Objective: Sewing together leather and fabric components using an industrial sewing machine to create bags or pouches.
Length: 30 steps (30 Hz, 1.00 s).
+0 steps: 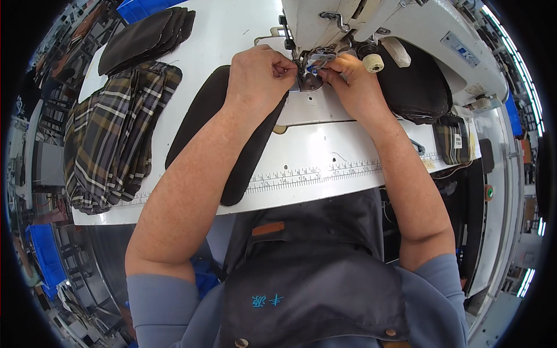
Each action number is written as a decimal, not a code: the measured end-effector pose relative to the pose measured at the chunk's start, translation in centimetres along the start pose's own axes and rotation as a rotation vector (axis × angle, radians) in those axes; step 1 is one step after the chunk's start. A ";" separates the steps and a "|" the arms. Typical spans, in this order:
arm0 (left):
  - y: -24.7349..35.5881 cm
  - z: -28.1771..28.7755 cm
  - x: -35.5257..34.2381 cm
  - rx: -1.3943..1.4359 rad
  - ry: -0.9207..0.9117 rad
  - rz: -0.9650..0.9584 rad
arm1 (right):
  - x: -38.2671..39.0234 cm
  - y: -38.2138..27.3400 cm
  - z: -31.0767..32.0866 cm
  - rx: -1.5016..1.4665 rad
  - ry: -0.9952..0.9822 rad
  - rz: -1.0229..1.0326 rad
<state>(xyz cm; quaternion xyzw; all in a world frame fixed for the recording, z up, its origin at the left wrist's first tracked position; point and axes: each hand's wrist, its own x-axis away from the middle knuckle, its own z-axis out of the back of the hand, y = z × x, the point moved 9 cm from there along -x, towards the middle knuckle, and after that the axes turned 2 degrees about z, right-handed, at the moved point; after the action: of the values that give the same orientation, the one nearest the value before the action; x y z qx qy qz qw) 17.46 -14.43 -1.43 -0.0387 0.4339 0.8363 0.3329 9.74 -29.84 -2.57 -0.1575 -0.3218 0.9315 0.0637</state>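
Note:
Both my hands are raised to the needle area of a white sewing machine (394, 20). My left hand (258, 78) is closed in a pinch just left of the needle and presser foot; what it holds, if anything, is too small to see. On the other side, my right hand (355, 84) pinches close behind the metal parts, beside a small blue piece (314, 67); I cannot tell whether the fingers grip it. A long black fabric panel (232, 180) with rounded ends lies under my left wrist and forearm, reaching toward the table's front edge.
Stacked plaid fabric pieces (113, 139) lie at the left, with a black fabric stack (142, 40) behind them. More black panels (415, 87) sit under the machine arm, near a plaid piece (451, 142). A printed ruler (313, 174) runs along the white table's front edge.

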 end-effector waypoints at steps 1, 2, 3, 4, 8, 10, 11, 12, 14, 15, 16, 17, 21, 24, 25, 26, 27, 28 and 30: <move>0.0 0.0 0.0 -0.001 0.002 -0.002 | 0.0 0.0 0.0 -0.007 0.006 0.006; 0.1 0.0 0.0 -0.001 0.002 -0.003 | 0.0 0.0 0.1 -0.014 0.013 0.012; 0.1 0.0 0.0 0.000 0.001 -0.006 | 0.0 0.1 0.1 -0.014 0.014 0.012; 0.2 0.0 0.0 0.000 0.000 -0.009 | 0.0 0.3 0.1 -0.019 0.013 0.000; 0.1 0.0 0.0 0.005 -0.005 -0.002 | -0.1 0.3 0.0 -0.027 0.015 0.024; 0.0 0.0 0.0 0.016 -0.001 0.009 | -0.1 0.2 0.1 -0.045 0.013 0.017; 0.0 0.0 0.0 0.016 -0.002 0.009 | 0.0 0.2 0.1 -0.063 0.011 0.008; 0.1 0.1 0.0 -0.001 0.001 -0.003 | 0.0 0.3 0.1 -0.063 0.011 0.007; 0.3 0.0 0.0 -0.019 0.005 -0.015 | 0.0 0.4 0.1 -0.077 0.022 0.015; 0.1 0.1 0.1 0.013 0.017 0.000 | -0.1 0.4 0.1 -0.078 0.023 0.015; 0.0 0.1 0.1 0.046 0.029 0.014 | -0.1 0.3 0.0 -0.069 0.018 0.021; 0.0 0.2 0.1 0.046 0.029 0.014 | -0.1 0.2 0.0 -0.061 0.013 0.026; 0.2 0.2 0.1 0.016 0.016 0.001 | 0.0 0.2 0.2 -0.044 0.020 0.008; 0.3 0.2 0.1 -0.001 0.006 0.003 | -0.1 0.2 0.1 -0.007 0.016 0.016; 0.2 0.2 0.1 -0.002 0.007 0.008 | -0.1 0.1 0.1 -0.016 0.021 0.013; 0.2 0.2 0.1 -0.001 0.006 0.005 | -0.1 0.1 0.2 -0.024 0.028 0.009; 0.0 0.2 0.1 0.008 0.011 0.001 | -0.1 0.1 0.2 -0.023 0.030 0.008; 0.0 0.2 0.1 0.017 0.016 -0.002 | -0.2 -0.1 0.2 -0.002 0.030 0.036; 0.1 0.1 0.1 0.021 0.012 0.001 | -0.1 0.0 0.1 0.020 0.032 0.060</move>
<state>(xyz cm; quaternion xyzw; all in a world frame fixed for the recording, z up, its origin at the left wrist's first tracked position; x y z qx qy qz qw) 17.37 -14.37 -1.29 -0.0398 0.4448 0.8316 0.3302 9.81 -29.98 -2.46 -0.1814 -0.3065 0.9334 0.0422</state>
